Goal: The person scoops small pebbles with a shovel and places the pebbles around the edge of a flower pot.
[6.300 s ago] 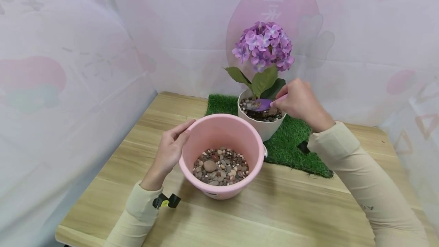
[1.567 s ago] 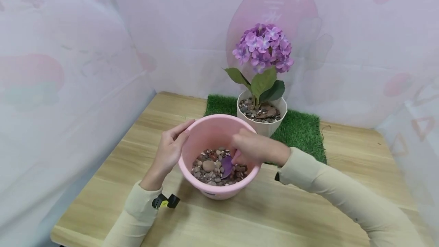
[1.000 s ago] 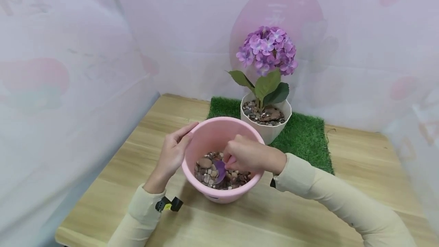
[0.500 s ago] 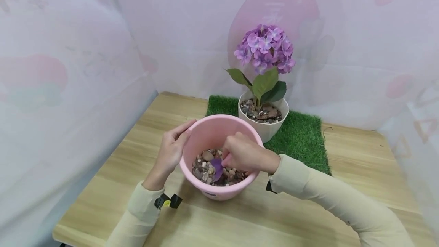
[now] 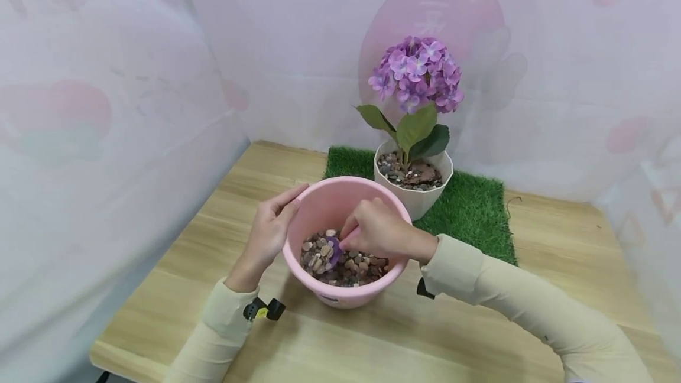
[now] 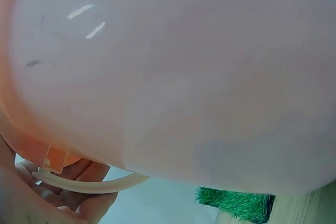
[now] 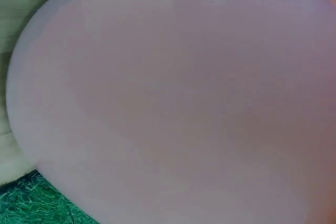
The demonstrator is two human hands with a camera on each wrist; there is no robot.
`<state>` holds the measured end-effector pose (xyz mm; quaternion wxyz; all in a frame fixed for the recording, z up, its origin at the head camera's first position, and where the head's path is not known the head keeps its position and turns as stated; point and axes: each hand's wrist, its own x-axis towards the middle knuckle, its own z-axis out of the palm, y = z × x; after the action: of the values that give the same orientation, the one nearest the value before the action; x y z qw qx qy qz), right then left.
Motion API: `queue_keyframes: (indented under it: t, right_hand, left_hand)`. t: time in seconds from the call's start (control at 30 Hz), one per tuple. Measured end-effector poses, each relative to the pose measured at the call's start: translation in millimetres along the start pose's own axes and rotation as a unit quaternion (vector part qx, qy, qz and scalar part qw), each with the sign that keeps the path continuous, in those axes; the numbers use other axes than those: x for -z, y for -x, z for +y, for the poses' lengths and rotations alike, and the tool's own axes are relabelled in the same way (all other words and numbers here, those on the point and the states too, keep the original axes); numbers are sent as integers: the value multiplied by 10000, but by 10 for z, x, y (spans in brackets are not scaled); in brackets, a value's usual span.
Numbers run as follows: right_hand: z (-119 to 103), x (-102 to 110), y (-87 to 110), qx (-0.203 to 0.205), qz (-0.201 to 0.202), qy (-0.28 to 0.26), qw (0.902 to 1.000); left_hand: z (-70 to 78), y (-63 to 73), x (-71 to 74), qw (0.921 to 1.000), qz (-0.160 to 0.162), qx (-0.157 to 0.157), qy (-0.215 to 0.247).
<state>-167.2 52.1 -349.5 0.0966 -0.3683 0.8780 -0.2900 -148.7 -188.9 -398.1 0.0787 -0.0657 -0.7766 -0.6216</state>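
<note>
Purple scoop [image 5: 336,251] partly under pebbles [image 5: 355,270]

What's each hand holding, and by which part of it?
Left hand: the pink bucket, by its rim. Right hand: the purple scoop, by its pink handle.

Pink bucket [image 5: 331,203]: mouth up, on surface [image 5: 425,336]; mixed pebbles [image 5: 363,269] cover its bottom. Purple scoop [image 5: 335,252]: pink-handled, tilted, blade among them.
</note>
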Motion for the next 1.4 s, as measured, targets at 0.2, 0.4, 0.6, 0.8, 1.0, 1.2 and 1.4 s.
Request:
queue_keyframes:
  t: [0.2,0.4,0.6,0.8,1.0,1.2,1.4]
  right_hand:
    - [23,89,145,-337,319,-399,9981]
    - [31,143,318,-689,828,-872,9903]
    - [72,164,454,-590,1378,-1036,9833]
    - [104,187,554,-753,1543,-1441,9745]
    - [133,228,637,-1001,1612,-1889,9635]
    - [187,278,723,-1120,1748,-2027,9570]
    - [253,349,795,-1051,1818,-2080,9553]
  left_hand:
    - [-23,41,3,10000,33,31,57]
    - [-9,44,-1,10000,7,-77,-4]
    - [-11,12,-21,9999,-80,-107,-71]
    - [3,8,-10,9999,-54,-101,-83]
    - [3,-7,-7,10000,-56,-55,-7]
    - [-3,4,3,9999,-82,-18,87]
    - [-6,-2,18,9999,-55,-1,117]
